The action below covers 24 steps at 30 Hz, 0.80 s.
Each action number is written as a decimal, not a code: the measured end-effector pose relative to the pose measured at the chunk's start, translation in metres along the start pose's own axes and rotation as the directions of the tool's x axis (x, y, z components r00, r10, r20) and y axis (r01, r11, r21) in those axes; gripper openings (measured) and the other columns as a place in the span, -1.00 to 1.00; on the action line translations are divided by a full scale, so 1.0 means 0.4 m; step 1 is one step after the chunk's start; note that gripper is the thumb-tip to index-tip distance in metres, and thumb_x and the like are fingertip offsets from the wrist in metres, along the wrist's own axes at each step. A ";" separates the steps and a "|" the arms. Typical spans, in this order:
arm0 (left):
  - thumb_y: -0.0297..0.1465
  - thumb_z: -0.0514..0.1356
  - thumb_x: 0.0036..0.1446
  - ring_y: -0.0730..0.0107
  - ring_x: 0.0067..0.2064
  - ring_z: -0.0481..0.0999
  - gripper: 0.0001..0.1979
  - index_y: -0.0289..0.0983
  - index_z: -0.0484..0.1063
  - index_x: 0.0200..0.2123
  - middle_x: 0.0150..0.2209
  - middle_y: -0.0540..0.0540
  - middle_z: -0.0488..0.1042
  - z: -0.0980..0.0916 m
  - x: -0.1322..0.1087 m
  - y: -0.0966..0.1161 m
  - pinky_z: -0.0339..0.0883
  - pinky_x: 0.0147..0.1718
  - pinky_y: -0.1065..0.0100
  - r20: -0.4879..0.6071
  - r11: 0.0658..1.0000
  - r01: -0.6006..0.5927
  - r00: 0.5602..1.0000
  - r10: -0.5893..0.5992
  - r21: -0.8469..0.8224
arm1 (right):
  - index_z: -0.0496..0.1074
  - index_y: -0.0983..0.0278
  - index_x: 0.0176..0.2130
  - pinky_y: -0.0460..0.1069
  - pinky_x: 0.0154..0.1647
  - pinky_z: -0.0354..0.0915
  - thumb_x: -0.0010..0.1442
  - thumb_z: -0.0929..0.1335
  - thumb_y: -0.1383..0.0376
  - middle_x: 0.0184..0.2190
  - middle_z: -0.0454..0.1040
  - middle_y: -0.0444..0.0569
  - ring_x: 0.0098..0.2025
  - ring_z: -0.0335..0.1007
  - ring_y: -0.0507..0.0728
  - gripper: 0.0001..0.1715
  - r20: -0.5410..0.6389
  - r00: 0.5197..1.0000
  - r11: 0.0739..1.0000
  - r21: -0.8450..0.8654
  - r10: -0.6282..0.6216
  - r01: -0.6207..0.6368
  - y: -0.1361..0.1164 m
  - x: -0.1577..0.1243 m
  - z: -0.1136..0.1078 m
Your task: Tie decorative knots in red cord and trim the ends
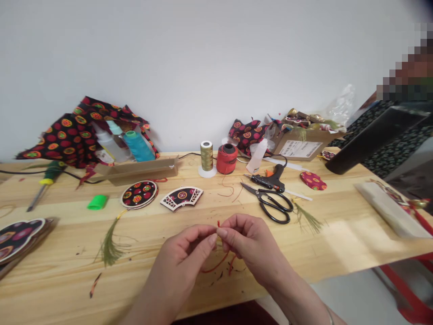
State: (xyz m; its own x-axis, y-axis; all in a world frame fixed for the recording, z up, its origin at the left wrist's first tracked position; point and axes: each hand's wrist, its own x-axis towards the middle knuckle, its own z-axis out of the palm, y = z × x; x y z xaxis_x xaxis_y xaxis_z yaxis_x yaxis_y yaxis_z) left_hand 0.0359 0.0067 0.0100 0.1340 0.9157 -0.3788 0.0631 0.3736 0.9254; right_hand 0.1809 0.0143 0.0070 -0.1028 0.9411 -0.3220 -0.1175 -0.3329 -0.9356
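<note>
- The left hand (pixel 184 255) and right hand (pixel 248 243) are raised just above the worktop (pixel 61 289), close together, both curled and nearly closed.
- Their fingertips (pixel 216 233) meet at a single pinch point, and both hands seem to have hold of a short length of red thread (pixel 216 267). A tiny end sticks up above the pinch, and a loose loop hangs below it toward the worktop. The fingers hide the exact grip.
- A pinch this close to the short end gives good control. Steady pressure from the pads and slack kept out of the hanging loop should help stop the end from slipping.
- Just beyond the hands lie a fan-shaped fretwork piece (pixel 181 198) and a round fabric-faced disc (pixel 139 194).
- Farther ahead are a red thread spool (pixel 227 159) and a gold thread spool (pixel 206 155), with loose red snippets (pixel 226 189) in front of them.
- Ahead and to the right of the hands are black-handled scissors (pixel 267 204), a hot glue gun (pixel 269 180) and a green tassel (pixel 306 219).
- To the left of the hands lie a matching green tassel (pixel 110 246) and a stack of shaped fabric-covered pieces (pixel 18 239).
</note>
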 end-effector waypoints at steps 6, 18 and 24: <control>-0.32 0.25 -0.03 0.63 -0.62 0.06 -0.85 -0.28 0.56 -0.43 -0.65 0.09 0.25 -0.002 0.009 0.001 -0.04 -0.67 0.55 0.091 0.989 0.078 0.994 -0.067 -0.123 | 0.37 0.34 -0.53 -0.17 -0.64 0.00 -0.05 0.42 0.30 -0.71 0.31 -0.24 -0.66 0.07 -0.12 -0.83 0.004 1.000 1.000 0.019 0.016 -0.016 -0.001 -0.002 0.000; -0.37 0.25 -0.05 0.68 -0.66 0.00 -0.87 -0.34 0.53 -0.51 -0.63 0.07 0.29 -0.004 0.016 -0.008 -0.20 -0.69 0.50 0.157 0.968 0.122 0.984 -0.089 -0.219 | 0.37 0.34 -0.54 -0.17 -0.67 -0.05 -0.11 0.45 0.27 -0.71 0.30 -0.25 -0.68 0.07 -0.13 -0.78 0.083 0.995 0.993 0.102 0.058 -0.066 -0.003 0.000 -0.005; -0.36 0.27 -0.07 0.66 -0.67 0.01 -0.86 -0.33 0.52 -0.52 -0.69 0.12 0.22 -0.010 0.017 -0.013 -0.15 -0.69 0.50 0.109 0.968 0.114 0.990 -0.091 -0.222 | 0.41 0.35 -0.48 -0.17 -0.65 0.00 -0.07 0.44 0.25 -0.66 0.36 -0.21 -0.67 0.04 -0.13 -0.79 0.103 0.993 0.995 0.075 0.052 -0.060 -0.009 -0.003 -0.010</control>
State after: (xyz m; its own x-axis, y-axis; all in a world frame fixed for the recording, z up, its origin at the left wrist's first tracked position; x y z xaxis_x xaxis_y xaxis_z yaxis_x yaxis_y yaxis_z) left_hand 0.0327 0.0115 0.0025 0.2347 0.8561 -0.4605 -0.1430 0.4990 0.8548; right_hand 0.1855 0.0147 0.0100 -0.2101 0.9114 -0.3539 -0.1851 -0.3925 -0.9010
